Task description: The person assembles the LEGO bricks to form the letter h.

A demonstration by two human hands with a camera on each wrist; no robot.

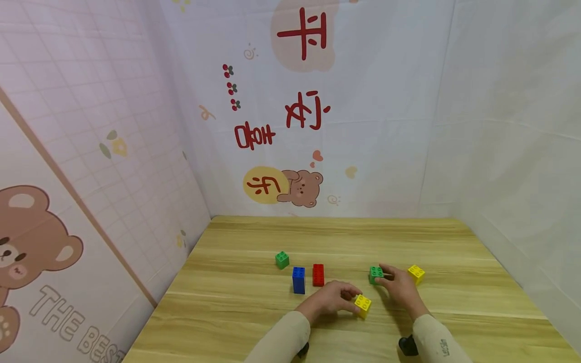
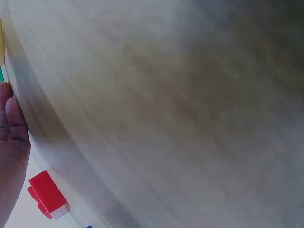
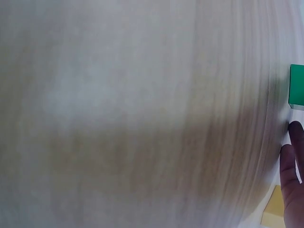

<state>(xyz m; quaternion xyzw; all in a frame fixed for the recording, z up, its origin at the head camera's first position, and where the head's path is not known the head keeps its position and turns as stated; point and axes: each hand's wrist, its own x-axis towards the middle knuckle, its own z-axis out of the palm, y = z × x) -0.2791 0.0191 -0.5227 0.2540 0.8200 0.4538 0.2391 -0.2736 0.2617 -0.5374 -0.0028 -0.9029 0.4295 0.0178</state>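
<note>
My left hand (image 1: 333,297) holds a yellow toy building block (image 1: 362,305) between thumb and fingers near the front of the table. Farther right, my right hand (image 1: 401,287) has its thumb and index finger at a green block (image 1: 375,275), seemingly pinching it. The right wrist view shows that green block (image 3: 297,86) at its edge, with two other fingers (image 3: 288,166) clear of it. Another yellow block (image 1: 416,274) stands just beyond the right hand. Left of the hands lies a red block (image 1: 318,275), also seen in the left wrist view as a red block (image 2: 49,194).
A tall blue block (image 1: 298,280) stands left of the red one, and a small green block (image 1: 282,260) sits behind it. All are on a wooden table (image 1: 236,242), with a printed cloth (image 1: 386,126) at the back and sides.
</note>
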